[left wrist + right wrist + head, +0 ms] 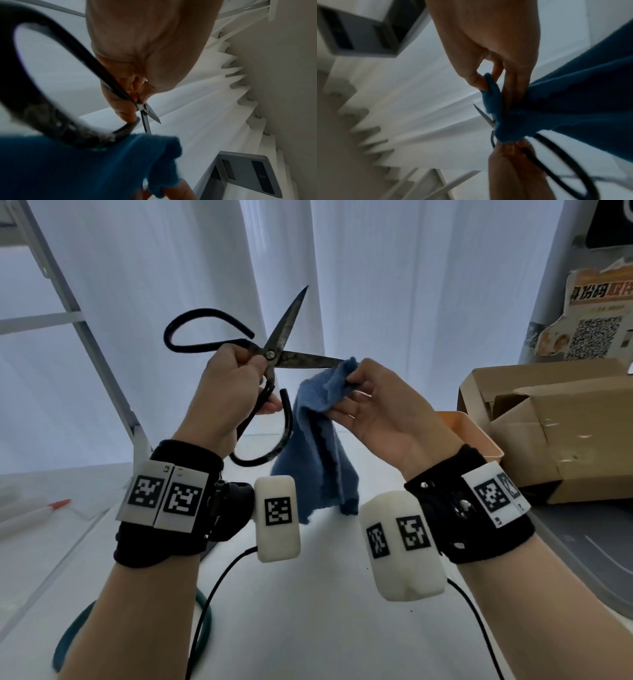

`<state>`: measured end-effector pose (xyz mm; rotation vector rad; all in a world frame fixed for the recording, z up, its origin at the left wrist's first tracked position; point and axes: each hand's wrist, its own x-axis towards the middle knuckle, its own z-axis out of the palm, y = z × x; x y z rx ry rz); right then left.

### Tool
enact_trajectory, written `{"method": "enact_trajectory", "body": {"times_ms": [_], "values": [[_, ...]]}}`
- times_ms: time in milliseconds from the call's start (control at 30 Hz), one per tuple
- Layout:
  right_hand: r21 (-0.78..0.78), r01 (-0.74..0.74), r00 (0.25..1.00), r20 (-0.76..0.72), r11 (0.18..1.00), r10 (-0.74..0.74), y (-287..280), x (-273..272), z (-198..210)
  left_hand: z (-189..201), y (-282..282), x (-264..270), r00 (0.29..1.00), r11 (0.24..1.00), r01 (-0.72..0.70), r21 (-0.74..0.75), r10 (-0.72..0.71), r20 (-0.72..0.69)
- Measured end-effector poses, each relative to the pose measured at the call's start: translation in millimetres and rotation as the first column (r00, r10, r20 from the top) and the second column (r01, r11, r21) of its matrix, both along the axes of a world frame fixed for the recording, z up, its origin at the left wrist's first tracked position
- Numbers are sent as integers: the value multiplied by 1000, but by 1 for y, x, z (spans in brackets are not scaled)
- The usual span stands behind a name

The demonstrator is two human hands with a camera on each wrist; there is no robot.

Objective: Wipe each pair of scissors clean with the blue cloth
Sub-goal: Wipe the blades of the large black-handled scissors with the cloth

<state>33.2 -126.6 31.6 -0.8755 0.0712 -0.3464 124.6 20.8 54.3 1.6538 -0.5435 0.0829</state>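
Left hand round scissors — blade tip in right hand's blue cloth

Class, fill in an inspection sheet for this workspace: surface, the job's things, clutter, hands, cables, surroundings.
Surface: white table, pale.
Job's things: black scissors held up, blades open; blue cloth wrapped over one blade's tip, the rest hanging.
Clutter: cardboard box, orange tray, pen, teal ring.
Hands: left hand grips the scissors near the pivot; right hand pinches the cloth.
Cables: black cables trail from the wrist units.
Surroundings: white curtain, QR poster.
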Motion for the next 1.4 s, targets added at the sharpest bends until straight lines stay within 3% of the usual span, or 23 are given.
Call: {"method": "enact_trajectory", "body": {"times_ms": [367, 700, 1000, 1400], "values": [[105, -90, 994, -53, 990, 96, 8, 1, 0, -1, -22, -24, 978, 972, 196, 127, -203, 45], [-33, 124, 991, -49, 992, -125, 10, 8, -6, -2, -21, -19, 980, 973, 182, 145, -190, 50], [171, 37, 996, -81, 985, -23, 14, 6, -4, -3, -24, -21, 981, 971, 173, 165, -185, 60], [157, 55, 994, -103, 986, -39, 8, 4, -2, -4, -23, -22, 981, 968, 171, 183, -185, 58]]}}
